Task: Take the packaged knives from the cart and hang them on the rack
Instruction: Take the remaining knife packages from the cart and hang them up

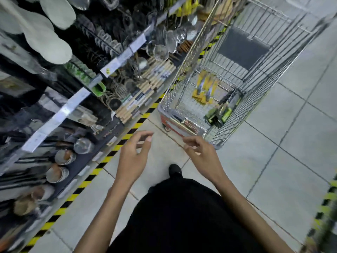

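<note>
A wire shopping cart (pixel 259 57) stands ahead on the right. On its floor lie yellow packaged knives (pixel 205 88) and, nearer its right corner, green and black packaged knives (pixel 221 111). The display rack (pixel 76 99) runs along the left, hung with kitchen utensils; the view is blurred. My left hand (pixel 134 156) hovers over the floor between rack and cart, fingers loosely curled and empty. Just below the cart's near corner, my right hand (pixel 200 154) is likewise loosely curled, holding nothing.
Yellow and black hazard tape (pixel 116 148) marks the floor along the rack's base. Strainers, wooden-handled tools and cups fill the rack shelves. My black shoe (pixel 175 169) stands on grey tiles. Open tiled floor lies to the right of the cart.
</note>
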